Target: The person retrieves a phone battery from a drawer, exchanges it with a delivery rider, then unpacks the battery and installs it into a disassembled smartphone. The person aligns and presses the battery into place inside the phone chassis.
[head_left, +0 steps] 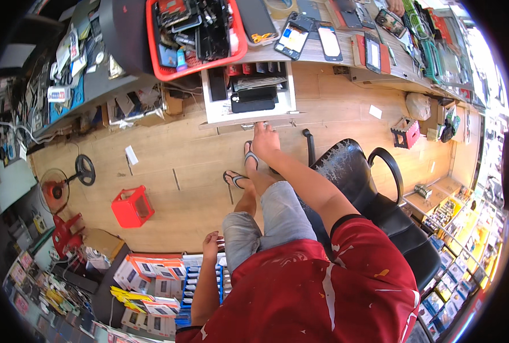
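My right hand (266, 139) reaches forward to the front of a pulled-out white drawer (249, 118), its fingers closed at the handle on the front edge. Inside the drawer lie a dark phone (218, 84), black flat cases (253, 103) and a stack of thin packets (258, 83). Small metal pieces hang at the drawer front beside my fingers; I cannot make out what they are. My left hand (211, 244) hangs beside my left thigh, fingers loosely apart, with nothing in it.
A red basket of phone parts (237, 46) stands on the bench above the drawer. Opened phones (293, 39) lie to its right. A black office chair (346, 166) stands close on my right. A red stool (132, 207) and a fan (54, 188) stand at left, boxed goods behind.
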Action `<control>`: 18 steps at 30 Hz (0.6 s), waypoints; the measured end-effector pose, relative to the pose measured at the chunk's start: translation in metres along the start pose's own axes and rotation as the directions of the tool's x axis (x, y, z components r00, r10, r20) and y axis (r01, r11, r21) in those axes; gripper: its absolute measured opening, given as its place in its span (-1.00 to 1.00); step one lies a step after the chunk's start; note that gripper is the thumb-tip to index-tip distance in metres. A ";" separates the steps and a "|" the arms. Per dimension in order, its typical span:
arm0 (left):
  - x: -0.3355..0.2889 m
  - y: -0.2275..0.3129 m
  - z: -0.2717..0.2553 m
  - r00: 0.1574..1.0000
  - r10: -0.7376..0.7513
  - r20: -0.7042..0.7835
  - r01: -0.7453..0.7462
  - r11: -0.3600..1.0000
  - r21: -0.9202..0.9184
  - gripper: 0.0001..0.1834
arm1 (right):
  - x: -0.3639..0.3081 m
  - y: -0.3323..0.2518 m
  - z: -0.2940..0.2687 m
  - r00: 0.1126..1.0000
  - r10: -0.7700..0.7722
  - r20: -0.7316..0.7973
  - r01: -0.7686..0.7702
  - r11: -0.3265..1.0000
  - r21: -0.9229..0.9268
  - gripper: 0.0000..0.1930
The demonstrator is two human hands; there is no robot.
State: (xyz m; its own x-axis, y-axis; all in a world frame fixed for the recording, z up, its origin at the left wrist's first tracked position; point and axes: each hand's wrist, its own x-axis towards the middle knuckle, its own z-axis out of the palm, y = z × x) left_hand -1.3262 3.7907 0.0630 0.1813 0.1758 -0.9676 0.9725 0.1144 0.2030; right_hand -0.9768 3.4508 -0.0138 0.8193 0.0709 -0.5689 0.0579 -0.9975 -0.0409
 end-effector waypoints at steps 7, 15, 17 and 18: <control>-0.006 -0.052 -0.005 0.999 -0.039 -0.025 0.035 0.991 -0.126 -0.63 | -0.046 -0.004 0.003 0.991 0.072 0.111 -0.077 0.996 0.044 -0.27; -0.014 -0.092 0.013 0.994 -0.104 -0.027 0.097 0.979 -0.177 -0.62 | -0.031 0.034 -0.089 0.953 -0.066 -0.295 0.218 0.827 0.518 -0.64; -0.016 -0.096 0.016 0.994 -0.107 -0.014 0.103 0.980 -0.171 -0.62 | 0.011 0.055 -0.084 0.774 -0.106 -0.624 0.336 0.904 0.263 -0.66; -0.016 -0.098 0.019 0.994 -0.105 -0.014 0.101 0.980 -0.171 -0.62 | 0.030 0.066 -0.077 0.766 -0.132 -0.629 0.320 0.927 0.195 -0.67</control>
State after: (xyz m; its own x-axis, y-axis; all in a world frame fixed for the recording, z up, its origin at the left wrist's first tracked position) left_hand -1.4214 3.7581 0.0560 0.0765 0.1763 -0.9814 0.9463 0.2971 0.1271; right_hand -0.9043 3.3873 0.0297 0.9789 0.1852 0.0861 0.2041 -0.9022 -0.3800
